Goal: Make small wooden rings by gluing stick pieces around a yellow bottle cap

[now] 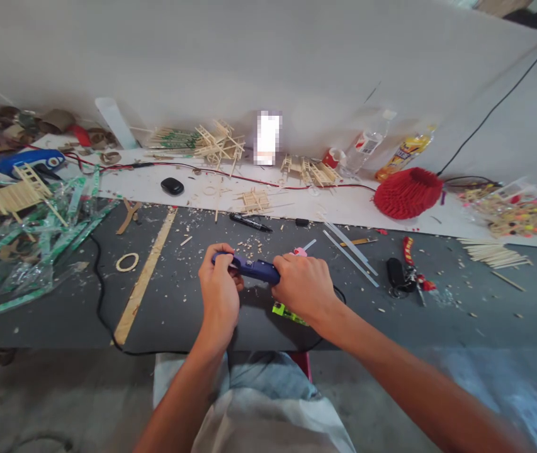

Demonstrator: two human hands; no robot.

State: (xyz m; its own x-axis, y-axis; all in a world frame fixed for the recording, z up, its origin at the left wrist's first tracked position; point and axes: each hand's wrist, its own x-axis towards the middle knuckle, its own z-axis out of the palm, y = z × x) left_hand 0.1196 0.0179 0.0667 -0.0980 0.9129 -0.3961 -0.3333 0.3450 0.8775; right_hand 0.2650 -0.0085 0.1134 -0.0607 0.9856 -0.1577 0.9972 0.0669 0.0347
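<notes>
The person at the table (164, 321) holds a blue tool (255, 269) in both hands, raised in front of the body and set crosswise. Its middle section is exposed between the hands; both ends meet the fingers.

Left hand (220, 292): the fingers are curled around the left end of the tool. The thumb lies against the near side, and the index finger is bent over the top.

Right hand (306, 280): the fingers are clenched around the right end. The back of the hand faces up, so from here I cannot tell how the fingertips are seated or what shape that end has.

Adjacent items: a pink piece (300, 251) shows just beyond the right knuckles. A bright green object (289, 313) shows below the right hand, partly covered by it. A black cord (101, 302) bends along the left side and follows the front edge.

Beyond the hands, a black marker (250, 223) lies near its cap (302, 222). Clear sticks (353, 257) lie at an angle to the right, with keys (404, 278) past them. A wooden ring (127, 262) lies flat to the left, well apart from the left hand.
</notes>
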